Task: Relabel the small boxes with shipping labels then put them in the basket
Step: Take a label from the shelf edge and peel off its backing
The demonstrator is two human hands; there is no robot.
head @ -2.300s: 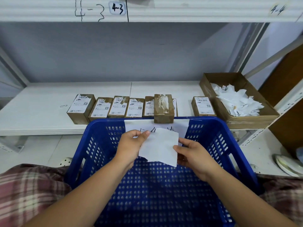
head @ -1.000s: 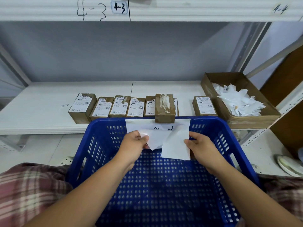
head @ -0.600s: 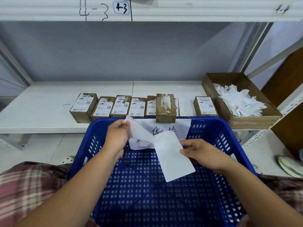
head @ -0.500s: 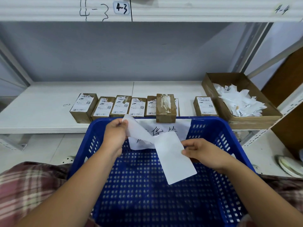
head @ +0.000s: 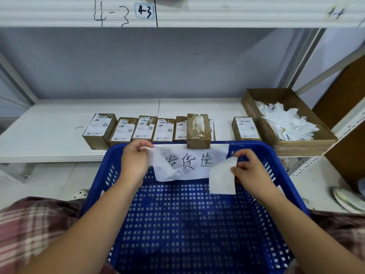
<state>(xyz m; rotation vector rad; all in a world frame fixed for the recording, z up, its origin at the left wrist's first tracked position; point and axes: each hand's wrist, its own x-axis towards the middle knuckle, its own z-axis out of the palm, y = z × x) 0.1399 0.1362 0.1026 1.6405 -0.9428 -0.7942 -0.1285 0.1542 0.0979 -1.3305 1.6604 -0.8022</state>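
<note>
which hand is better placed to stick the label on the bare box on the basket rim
Right, probably. The right hand pinches the opaque white sheet just below and right of the bare box; the left hand pinches a glossy curling strip, likely only backing.

Upper shelf beam [head: 237,14]: large handwritten "4-3" in black marker at left. Just beside it, a small sticker [head: 145,11] reading "4-3". Fainter handwritten "4-4" at far right.

Paper sign [head: 199,165] on the far wall of the blue basket [head: 264,150]: three handwritten characters, "发货筐". The first is partly veiled by a translucent sheet [head: 158,161] pinched in the left hand [head: 134,161].

Shipping labels [head: 123,131] on the small boxes [head: 96,141] on the shelf: barcodes and QR codes visible, print too small to read
</note>
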